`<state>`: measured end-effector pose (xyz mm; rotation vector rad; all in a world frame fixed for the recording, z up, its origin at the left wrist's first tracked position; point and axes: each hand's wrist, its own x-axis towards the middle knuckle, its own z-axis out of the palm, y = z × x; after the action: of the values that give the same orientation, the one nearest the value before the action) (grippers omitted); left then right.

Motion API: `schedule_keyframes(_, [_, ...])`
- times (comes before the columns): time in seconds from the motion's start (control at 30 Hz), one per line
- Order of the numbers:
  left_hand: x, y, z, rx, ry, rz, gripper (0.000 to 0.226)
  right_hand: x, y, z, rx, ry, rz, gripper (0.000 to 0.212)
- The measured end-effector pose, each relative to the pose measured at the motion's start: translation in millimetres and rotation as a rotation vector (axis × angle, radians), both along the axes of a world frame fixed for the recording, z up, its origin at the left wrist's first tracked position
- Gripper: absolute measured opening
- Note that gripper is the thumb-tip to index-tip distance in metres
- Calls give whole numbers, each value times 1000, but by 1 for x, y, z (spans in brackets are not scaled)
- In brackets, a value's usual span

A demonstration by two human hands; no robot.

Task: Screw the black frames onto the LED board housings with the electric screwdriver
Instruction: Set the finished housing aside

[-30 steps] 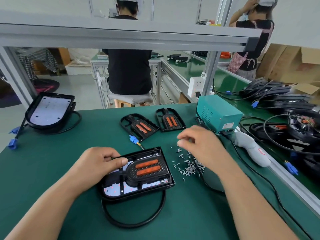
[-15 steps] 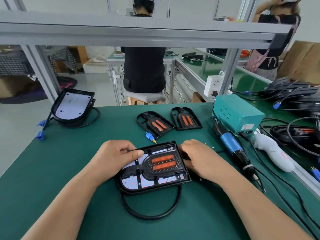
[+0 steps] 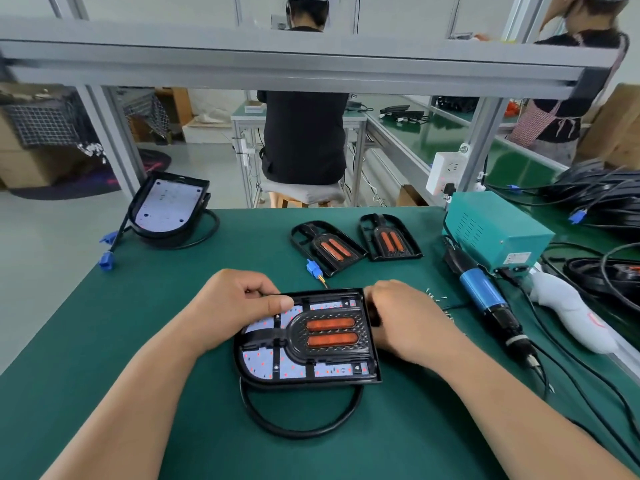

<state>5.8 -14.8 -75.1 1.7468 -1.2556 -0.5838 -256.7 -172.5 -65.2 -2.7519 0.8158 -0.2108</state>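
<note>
Held square at mid-bench for fastening: black frame (image 3: 325,332) seated on LED board housing (image 3: 375,355), far-left rim pinched by left hand (image 3: 239,303), thumb on top. Right edge braced by right hand (image 3: 405,320), grip hidden, possibly curled. Parked within reach at right: electric screwdriver (image 3: 485,299).

I sit at a green tabletop (image 3: 104,341) under a grey aluminium beam (image 3: 277,60) carried on metal posts (image 3: 110,140). Past the far edge the floor (image 3: 41,244) is pale grey, with a dark mat (image 3: 86,185), brown boxes (image 3: 20,164) and a wire basket (image 3: 45,126) off to my left. Straight ahead a person in black (image 3: 304,140) sits on a stool (image 3: 301,194), back to me, at a small bench (image 3: 242,114). A long green bench (image 3: 415,133) runs away on the right, where another person in a checked apron (image 3: 561,109) stands. A white socket block (image 3: 446,171) hangs on the right post. The walls (image 3: 156,8) are pale, the light even and soft. A big carton (image 3: 616,126) stands at far right.
</note>
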Motion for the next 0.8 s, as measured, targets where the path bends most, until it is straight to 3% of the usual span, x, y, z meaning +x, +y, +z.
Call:
schedule_keyframes(0.13, [-1, 1, 0, -1, 17, -18, 60, 6, 1, 5, -6, 77, -15, 8])
schedule_keyframes(0.23, [-6, -1, 0, 42, 41, -57, 54, 2, -6, 3, 13, 89, -48, 16])
schedule_keyframes(0.43, [-18, -4, 4, 46, 45, -89, 47, -18, -19, 6, 427, -185, -7, 13])
schedule_keyframes(0.57, [-20, -4, 4, 19, 18, -72, 29, -22, -16, 8, 745, -352, 6, 34])
schedule_keyframes(0.67, [-23, -5, 6, -30, -39, -44, 16, -21, -14, 7, 1044, -497, -57, 38])
schedule_keyframes(0.73, [-24, -5, 7, -54, -73, -21, 16, -19, -12, 6, 1108, -497, -39, 37])
schedule_keyframes(0.8, [-27, -6, 8, -78, -81, -4, 17, -18, -10, 4, 1037, -449, 30, 35])
